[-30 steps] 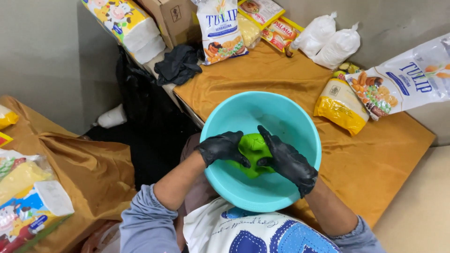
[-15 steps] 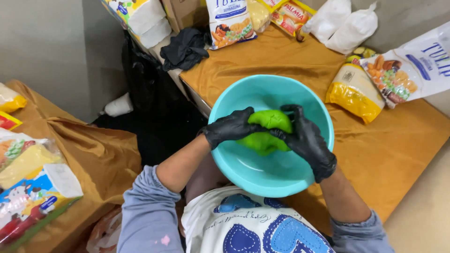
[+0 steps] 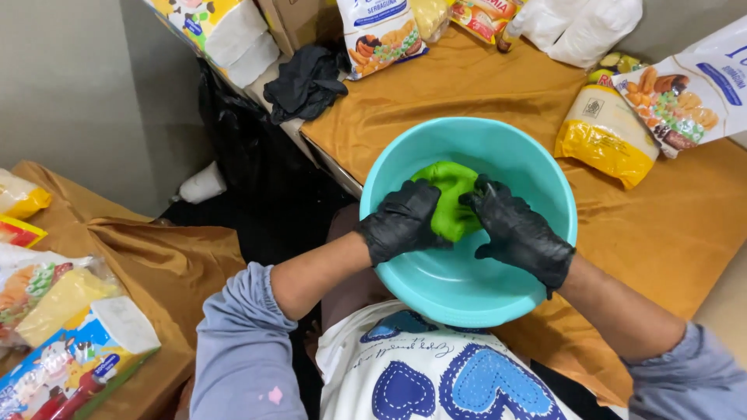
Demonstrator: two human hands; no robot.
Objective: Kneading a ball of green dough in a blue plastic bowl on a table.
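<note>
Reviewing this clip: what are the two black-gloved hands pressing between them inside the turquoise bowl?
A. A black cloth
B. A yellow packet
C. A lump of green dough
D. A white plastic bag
C: the left hand and right hand squeeze a lump of green dough from either side, inside the turquoise bowl, which sits at the edge of the table's ochre cloth.

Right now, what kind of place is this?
Likely a home or small-scale baking corner, not a commercial kitchen. Gloved left hand and right hand knead a green dough lump in a turquoise plastic bowl; printed ingredient bags lie on an ochre cloth-covered table.
</note>
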